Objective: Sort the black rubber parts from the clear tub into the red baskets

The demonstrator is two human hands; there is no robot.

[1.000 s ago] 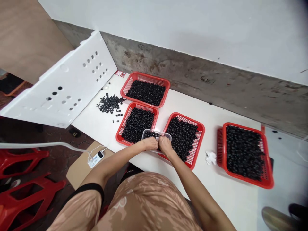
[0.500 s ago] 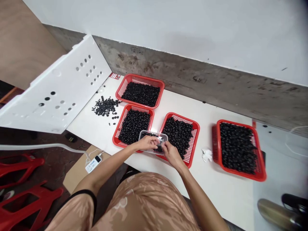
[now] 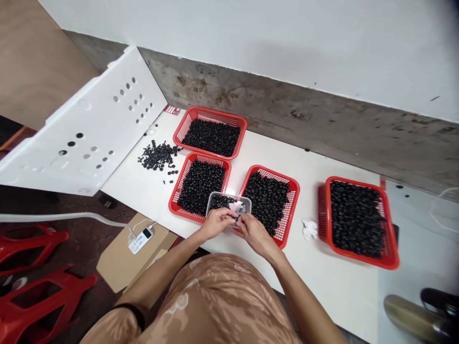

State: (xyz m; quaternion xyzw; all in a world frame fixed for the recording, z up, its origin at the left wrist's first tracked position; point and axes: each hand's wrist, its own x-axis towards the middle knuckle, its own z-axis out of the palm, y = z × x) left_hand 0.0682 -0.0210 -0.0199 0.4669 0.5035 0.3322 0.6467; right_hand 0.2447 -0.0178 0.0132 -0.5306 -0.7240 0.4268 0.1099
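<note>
My left hand [image 3: 216, 221] and my right hand [image 3: 253, 230] meet at the near edge of the white table [image 3: 315, 282], fingers pinched together on small black parts that I cannot make out. Just beyond them a small clear plastic tray [image 3: 227, 203] with black parts rests across two red baskets. The left basket [image 3: 199, 185] and the right basket [image 3: 269, 200] are both full of small black ring-shaped parts.
A third red basket [image 3: 211, 132] stands at the back, a fourth [image 3: 358, 222] to the right. Loose black parts [image 3: 159, 155] lie left of the baskets. A white perforated panel [image 3: 86, 131] leans at the left. White scrap [image 3: 309, 230], a cardboard box [image 3: 134, 251] and red stools [image 3: 32, 286] are nearby.
My hands pulled slightly back toward me from the clear tray and closed in together. The view shifted a little.
</note>
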